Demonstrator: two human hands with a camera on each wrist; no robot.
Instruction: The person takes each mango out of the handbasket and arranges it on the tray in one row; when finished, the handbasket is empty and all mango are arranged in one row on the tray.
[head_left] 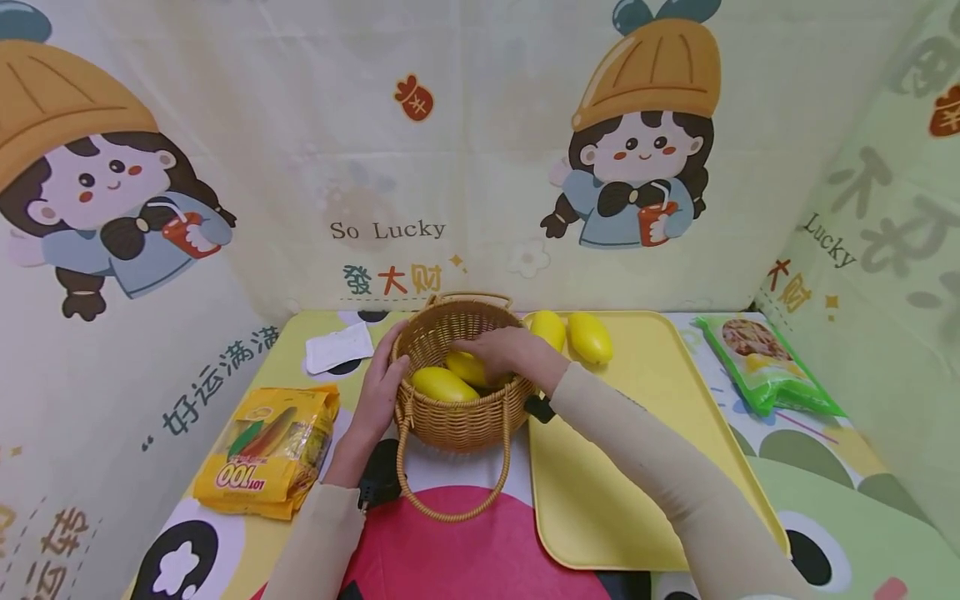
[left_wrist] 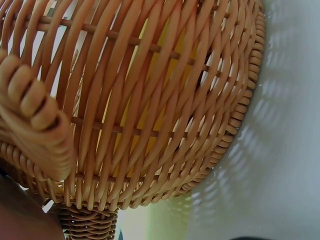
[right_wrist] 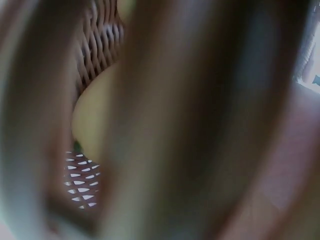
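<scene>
In the head view a round wicker basket (head_left: 457, 421) stands tilted toward me, its front handle hanging down. My left hand (head_left: 375, 387) holds its left rim. My right hand (head_left: 506, 354) reaches inside over the right rim, its fingers round a yellow mango (head_left: 465, 365); the thumb is hidden. Another mango (head_left: 441, 385) lies in front of it. The left wrist view is filled by the basket's weave (left_wrist: 150, 100), with yellow showing through. Blurred shapes cover much of the right wrist view, where part of a mango (right_wrist: 95, 115) shows against the wicker.
A yellow tray (head_left: 622, 467) lies to the right, with two mangoes (head_left: 590, 337) at its far left corner. A green snack bag (head_left: 768, 362) is beyond it. Left of the basket lie a yellow snack bag (head_left: 273, 450) and a white packet (head_left: 339, 348). Printed cloth walls enclose the table.
</scene>
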